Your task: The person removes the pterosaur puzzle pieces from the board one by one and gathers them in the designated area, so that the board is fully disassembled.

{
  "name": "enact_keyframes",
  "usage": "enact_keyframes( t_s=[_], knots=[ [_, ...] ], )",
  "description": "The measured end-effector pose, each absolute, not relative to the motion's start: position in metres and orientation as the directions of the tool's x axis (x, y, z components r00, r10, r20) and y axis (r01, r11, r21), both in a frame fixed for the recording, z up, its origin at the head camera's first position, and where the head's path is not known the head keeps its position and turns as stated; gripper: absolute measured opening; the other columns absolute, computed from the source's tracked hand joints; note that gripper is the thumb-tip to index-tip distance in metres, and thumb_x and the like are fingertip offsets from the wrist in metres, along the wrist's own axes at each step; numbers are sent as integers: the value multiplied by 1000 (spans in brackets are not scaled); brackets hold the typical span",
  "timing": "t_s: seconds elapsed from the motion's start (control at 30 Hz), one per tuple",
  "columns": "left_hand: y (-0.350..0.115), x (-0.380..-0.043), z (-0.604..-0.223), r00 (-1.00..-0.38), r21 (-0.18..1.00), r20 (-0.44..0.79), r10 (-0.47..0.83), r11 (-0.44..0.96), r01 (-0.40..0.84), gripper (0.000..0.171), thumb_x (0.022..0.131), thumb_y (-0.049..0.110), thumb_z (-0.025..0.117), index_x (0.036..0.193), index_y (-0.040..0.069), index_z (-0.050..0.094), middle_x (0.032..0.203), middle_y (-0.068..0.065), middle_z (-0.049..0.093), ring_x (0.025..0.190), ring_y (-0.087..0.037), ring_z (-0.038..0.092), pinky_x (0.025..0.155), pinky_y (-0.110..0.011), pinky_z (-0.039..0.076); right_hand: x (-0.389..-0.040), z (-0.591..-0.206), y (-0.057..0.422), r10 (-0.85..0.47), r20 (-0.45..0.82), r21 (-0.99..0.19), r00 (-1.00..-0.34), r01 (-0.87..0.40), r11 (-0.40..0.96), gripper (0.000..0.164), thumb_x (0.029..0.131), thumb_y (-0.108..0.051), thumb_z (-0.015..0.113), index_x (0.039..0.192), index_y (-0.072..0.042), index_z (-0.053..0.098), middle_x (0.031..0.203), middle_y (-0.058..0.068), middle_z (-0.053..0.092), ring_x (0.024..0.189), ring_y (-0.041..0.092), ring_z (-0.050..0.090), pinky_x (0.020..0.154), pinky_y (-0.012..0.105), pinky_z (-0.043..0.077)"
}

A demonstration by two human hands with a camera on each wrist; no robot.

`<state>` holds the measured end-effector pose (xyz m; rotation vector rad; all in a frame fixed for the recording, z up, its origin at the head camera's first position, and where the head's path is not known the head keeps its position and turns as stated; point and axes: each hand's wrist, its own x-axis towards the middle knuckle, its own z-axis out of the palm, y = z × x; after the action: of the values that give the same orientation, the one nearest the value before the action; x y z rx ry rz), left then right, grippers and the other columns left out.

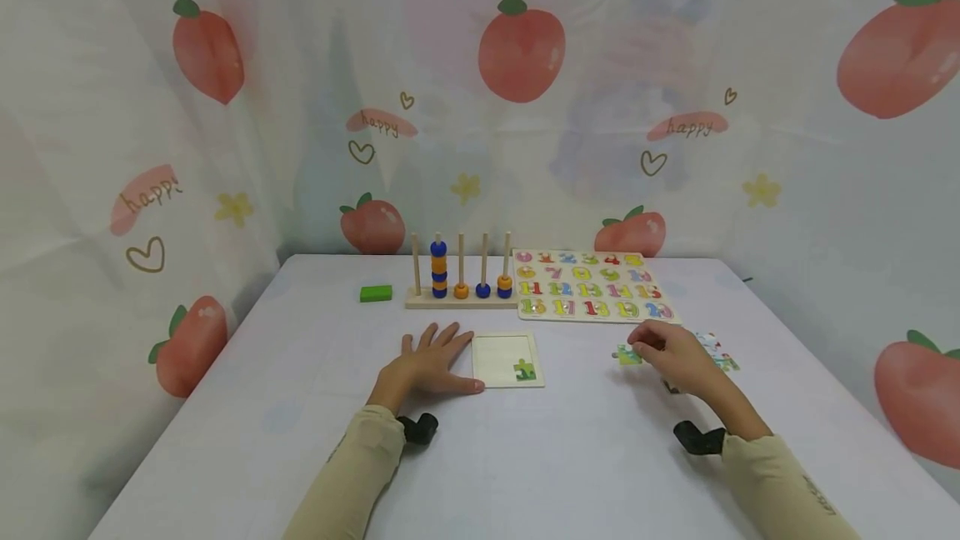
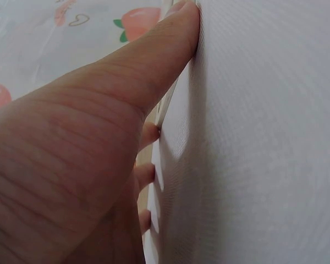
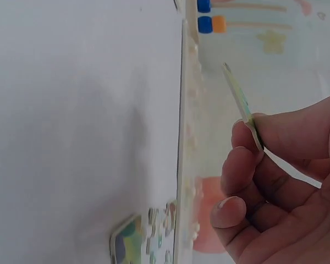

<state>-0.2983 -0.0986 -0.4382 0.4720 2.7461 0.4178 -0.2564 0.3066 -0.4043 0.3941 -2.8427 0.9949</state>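
A jigsaw piece [image 1: 626,355] printed in green is pinched between the thumb and fingers of my right hand [image 1: 678,359], raised above the table on the right. The right wrist view catches that same piece [image 3: 237,94] nearly edge-on. My left hand [image 1: 429,367] lies with spread, straight fingers at the left side of a square wooden puzzle tray [image 1: 491,357], thumb and a fingertip touching its edge. One green jigsaw piece [image 1: 525,370] sits in the tray's lower right corner. Several loose jigsaw pieces [image 1: 720,352] lie beyond the right hand, partly hidden by it.
Behind the tray stands a wooden peg stacker [image 1: 420,303] with blue and orange beads. A number puzzle board [image 1: 585,282] lies to its right, a green block [image 1: 376,293] to its left. Patterned cloth hangs around the white table [image 1: 540,457].
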Motion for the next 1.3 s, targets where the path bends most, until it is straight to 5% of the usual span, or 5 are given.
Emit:
enact_keyframes(
  t_s=[0.73, 1.3],
  knots=[
    [-100, -300, -441, -899, 326, -243, 365, 903, 278, 100, 91, 75, 68, 171, 28, 30, 179, -4, 16, 163, -40, 5, 124, -72, 2, -244, -398, 358, -93, 115, -567, -989, -142, 811, 17, 107, -6, 61, 117, 7, 67, 107, 16, 70, 94, 30, 59, 71, 33, 53],
    [-99, -299, -441, -898, 333, -249, 364, 902, 274, 101, 90, 74, 69, 171, 27, 30, 179, -5, 17, 163, -40, 5, 124, -73, 2, -244, -400, 390, -44, 41, -533, -998, -59, 844, 15, 105, -1, 57, 111, 9, 66, 110, 26, 67, 98, 38, 58, 81, 48, 55]
  ],
)
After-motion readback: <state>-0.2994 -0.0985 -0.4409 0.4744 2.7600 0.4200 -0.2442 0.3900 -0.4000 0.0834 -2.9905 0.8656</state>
